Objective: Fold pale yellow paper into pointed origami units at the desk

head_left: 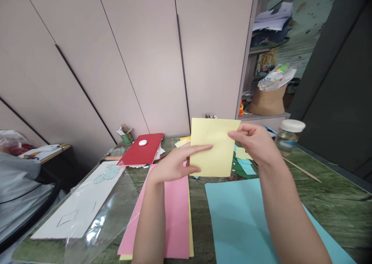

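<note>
I hold a pale yellow sheet of paper (214, 146) upright above the green table (334, 202). My left hand (174, 165) pinches its lower left edge, the index finger stretched across the face. My right hand (255, 142) grips the upper right edge between thumb and fingers. Below my arms lie a pink sheet (174, 213) on a yellow one, and a large light blue sheet (241, 217).
A red folder (145, 150) with a white oval thing on it lies at the back left. A clear plastic sleeve with white drawn paper (84, 202) sits at the left. A glass jar (287, 138), a wooden stick (302, 170) and cut paper scraps (244, 165) lie behind.
</note>
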The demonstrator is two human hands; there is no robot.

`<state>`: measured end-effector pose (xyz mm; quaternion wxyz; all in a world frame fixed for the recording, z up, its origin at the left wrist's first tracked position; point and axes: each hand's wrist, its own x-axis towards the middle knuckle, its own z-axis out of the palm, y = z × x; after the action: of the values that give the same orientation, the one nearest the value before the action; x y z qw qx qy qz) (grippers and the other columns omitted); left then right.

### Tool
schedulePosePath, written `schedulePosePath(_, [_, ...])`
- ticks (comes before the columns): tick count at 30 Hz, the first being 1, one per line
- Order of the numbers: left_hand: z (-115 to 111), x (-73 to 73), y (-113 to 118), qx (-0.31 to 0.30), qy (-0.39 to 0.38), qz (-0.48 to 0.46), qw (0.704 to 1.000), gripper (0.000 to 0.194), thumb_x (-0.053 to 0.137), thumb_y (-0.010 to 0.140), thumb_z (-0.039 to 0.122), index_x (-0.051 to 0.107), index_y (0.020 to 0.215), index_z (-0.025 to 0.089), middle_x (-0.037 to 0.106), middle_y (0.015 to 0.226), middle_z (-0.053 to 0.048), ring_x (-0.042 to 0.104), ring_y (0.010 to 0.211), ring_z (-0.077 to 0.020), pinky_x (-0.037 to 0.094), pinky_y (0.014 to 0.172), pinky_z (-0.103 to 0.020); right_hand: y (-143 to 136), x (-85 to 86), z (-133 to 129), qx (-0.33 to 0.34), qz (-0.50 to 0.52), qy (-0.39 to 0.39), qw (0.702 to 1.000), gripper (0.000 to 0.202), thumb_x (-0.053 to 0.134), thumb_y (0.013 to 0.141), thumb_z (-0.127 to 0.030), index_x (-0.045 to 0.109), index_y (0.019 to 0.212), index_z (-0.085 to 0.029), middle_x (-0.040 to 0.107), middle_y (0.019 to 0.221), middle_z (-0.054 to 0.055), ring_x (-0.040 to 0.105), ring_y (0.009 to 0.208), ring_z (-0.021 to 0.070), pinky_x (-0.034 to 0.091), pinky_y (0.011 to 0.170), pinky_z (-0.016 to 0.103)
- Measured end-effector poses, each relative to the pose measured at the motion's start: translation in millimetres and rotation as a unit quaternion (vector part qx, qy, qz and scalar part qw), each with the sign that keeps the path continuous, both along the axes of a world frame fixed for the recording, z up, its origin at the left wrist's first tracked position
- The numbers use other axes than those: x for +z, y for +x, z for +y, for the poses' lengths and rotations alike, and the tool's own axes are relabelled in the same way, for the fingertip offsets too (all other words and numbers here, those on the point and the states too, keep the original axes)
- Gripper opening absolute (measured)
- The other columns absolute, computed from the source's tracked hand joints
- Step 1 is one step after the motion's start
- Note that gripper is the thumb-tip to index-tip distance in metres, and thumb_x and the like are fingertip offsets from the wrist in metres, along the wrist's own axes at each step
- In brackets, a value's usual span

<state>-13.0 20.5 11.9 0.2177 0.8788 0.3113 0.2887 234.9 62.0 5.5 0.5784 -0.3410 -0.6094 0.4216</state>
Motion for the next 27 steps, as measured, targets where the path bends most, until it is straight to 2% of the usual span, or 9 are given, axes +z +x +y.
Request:
schedulePosePath(3, [-0.5,-0.5,-0.5,-0.017,-0.003,0.008,1.0,0.06,0.057,0.08,0.011,0.047,0.131,0.041,0.054,0.131,-0.003,0.056,0.102,-0.0189,0.049,0.061,-0.023,-2.0,1.3,-2.3,0.0,0.004,-0.001,1.0,0.023,0.075,0.066,-0.038,0.063,0.061,-0.02,0.065,0.063,0.0,0.057,0.057,0.0135,0.045,0.055,0.026])
schedulePosePath(6, [-1.3,-0.8,-1.7,-0.021,-0.004,0.03,0.999,0.058,0.055,0.081,0.01,0.049,0.129,0.042,0.055,0.131,-0.002,0.057,0.103,-0.0193,0.05,0.063,-0.025,-3.9,2.2,-3.8,-0.007,0.006,0.004,1.0,0.024,0.075,0.066,-0.039,0.062,0.059,-0.02,0.064,0.06,0.0,0.058,0.056,0.0144,0.046,0.054,0.027])
schedulePosePath(10, [-3.5,0.5,-2.3,-0.024,0.008,0.038,0.999,0.055,0.055,0.08,0.01,0.053,0.126,0.04,0.056,0.131,-0.001,0.056,0.108,-0.0199,0.051,0.07,-0.027,-4.7,0.8,-2.5,-0.019,0.01,0.018,1.0,0.023,0.075,0.065,-0.039,0.063,0.061,-0.02,0.064,0.059,0.0,0.058,0.056,0.0148,0.046,0.054,0.028])
schedulePosePath(14, [-5.3,2.2,-2.2,-0.029,0.007,0.067,0.997,0.06,0.054,0.079,0.007,0.05,0.129,0.04,0.057,0.131,0.0,0.059,0.101,-0.0188,0.049,0.064,-0.024,-3.2,-1.3,0.0,-0.021,0.016,0.022,0.999,0.021,0.074,0.067,-0.04,0.066,0.068,-0.021,0.067,0.064,0.001,0.059,0.06,0.0163,0.046,0.057,0.029])
schedulePosePath(16, [-5.5,2.8,-2.0,-0.032,0.0,0.097,0.995,0.064,0.053,0.078,0.007,0.047,0.131,0.041,0.058,0.129,0.0,0.06,0.097,-0.0185,0.047,0.06,-0.023,-2.4,-1.8,0.7,-0.029,0.019,0.025,0.999,0.02,0.074,0.067,-0.04,0.066,0.066,-0.021,0.066,0.061,0.001,0.058,0.057,0.0161,0.045,0.055,0.029])
schedulePosePath(20, [-5.5,3.7,-1.2,-0.035,-0.006,0.137,0.99,0.066,0.053,0.077,0.007,0.044,0.134,0.041,0.059,0.127,0.0,0.061,0.094,-0.0182,0.046,0.06,-0.023,-3.2,-2.1,1.2,-0.035,0.037,0.031,0.998,0.017,0.076,0.067,-0.035,0.067,0.062,-0.021,0.066,0.058,0.0,0.055,0.053,0.0137,0.043,0.053,0.027])
schedulePosePath(27, [-6.2,3.3,-1.5,-0.028,-0.008,0.126,0.992,0.064,0.053,0.077,0.007,0.046,0.132,0.04,0.059,0.127,-0.001,0.061,0.095,-0.0187,0.046,0.059,-0.023,-7.8,-2.5,0.7,-0.054,0.06,0.039,0.996,0.013,0.076,0.067,-0.029,0.067,0.06,-0.022,0.066,0.057,-0.002,0.056,0.052,0.0118,0.045,0.056,0.026])
